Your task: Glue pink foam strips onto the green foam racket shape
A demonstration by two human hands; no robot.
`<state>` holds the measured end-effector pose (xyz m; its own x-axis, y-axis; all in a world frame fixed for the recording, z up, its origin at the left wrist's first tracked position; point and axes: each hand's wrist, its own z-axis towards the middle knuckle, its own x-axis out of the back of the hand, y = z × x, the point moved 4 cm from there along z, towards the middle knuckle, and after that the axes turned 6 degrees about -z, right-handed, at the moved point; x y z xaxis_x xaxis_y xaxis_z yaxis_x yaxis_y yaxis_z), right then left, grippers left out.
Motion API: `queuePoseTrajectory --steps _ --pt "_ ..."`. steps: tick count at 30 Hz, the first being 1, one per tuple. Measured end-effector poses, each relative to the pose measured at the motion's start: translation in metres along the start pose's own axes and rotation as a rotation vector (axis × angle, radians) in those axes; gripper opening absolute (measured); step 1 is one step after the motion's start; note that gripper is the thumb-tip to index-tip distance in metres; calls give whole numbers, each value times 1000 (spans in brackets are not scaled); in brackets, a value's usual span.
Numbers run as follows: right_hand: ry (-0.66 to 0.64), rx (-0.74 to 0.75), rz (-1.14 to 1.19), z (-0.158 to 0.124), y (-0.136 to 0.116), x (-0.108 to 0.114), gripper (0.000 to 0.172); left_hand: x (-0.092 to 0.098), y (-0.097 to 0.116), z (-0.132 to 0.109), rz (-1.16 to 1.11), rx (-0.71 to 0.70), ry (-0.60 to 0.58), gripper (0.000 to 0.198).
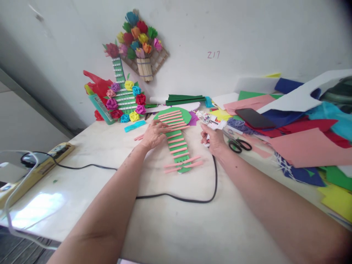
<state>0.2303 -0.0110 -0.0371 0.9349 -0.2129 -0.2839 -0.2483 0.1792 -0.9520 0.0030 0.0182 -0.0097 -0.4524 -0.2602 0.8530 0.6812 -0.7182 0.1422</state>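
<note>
A green cutout (pixel 172 146) lies mid-table with several pink sticks (pixel 178 145) across it; two crossed pairs sit at its near end. My left hand (pixel 156 134) rests at the cutout's left edge, fingers spread over the sticks. To the right, my right hand (pixel 213 138) is closed around a white tool, probably a glue gun, mostly hidden by the fingers. A black cord (pixel 215 176) runs from below this hand across the table. Black-handled scissors (pixel 239 145) lie just right of it.
Paper and foam sheets (pixel 310 148) and a dark phone (pixel 254 118) lie at right. A flower-trimmed green piece (pixel 125 96) leans on the wall at back left. A power strip (pixel 49 161) sits on the left edge.
</note>
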Motion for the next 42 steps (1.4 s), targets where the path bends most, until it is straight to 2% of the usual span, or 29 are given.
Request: queuePoseTrajectory --steps 6,13,19,27,42 --pt "-9 -2 -14 -1 -1 0 26 0 4 2 -34 18 14 27" --pt "-3 -12 -37 -1 0 -1 27 -5 -1 1 -79 10 -74 28" --pt "-12 -4 -44 -1 0 0 26 -5 -7 -1 -91 52 -65 28" --pt "-28 2 -42 -1 1 -1 25 -7 7 2 -111 7 -97 24" --pt "-42 4 -67 0 3 -2 28 -13 7 4 -121 30 -144 24"
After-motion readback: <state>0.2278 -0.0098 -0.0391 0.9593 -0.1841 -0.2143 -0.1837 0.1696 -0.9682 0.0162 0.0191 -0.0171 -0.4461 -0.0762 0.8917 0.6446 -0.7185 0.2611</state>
